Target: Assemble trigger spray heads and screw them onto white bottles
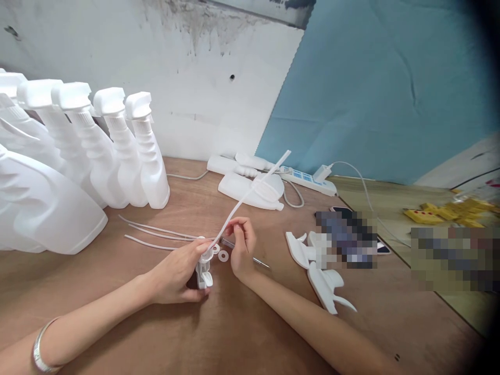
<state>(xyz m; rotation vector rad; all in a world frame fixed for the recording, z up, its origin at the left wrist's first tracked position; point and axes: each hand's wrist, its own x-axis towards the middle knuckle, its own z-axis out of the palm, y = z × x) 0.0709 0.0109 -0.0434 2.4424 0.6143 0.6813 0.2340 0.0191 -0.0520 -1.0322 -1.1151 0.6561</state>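
Observation:
My left hand (179, 273) grips a white trigger spray head (203, 273) just above the wooden table, fingers on top and thumb below. A long translucent dip tube (244, 199) rises from the spray head and slants up to the right, bending slightly. Beside the tube's lower end is my right hand (242, 247), its fingers loosely curled and the thumb apart from them. Whether its fingertips touch the tube is unclear. Small white ring washers (223, 255) lie between the hands. A thin metal rod-like tool (261, 263) lies partly behind my right wrist.
Several white spray bottles (150, 166) stand at the left. Loose tubes (150, 245) lie behind my left hand. Flat white bottles (246, 190) and a power strip (308, 179) sit at the back. More spray heads (326, 286) and a blurred phone-like object (346, 239) are at right.

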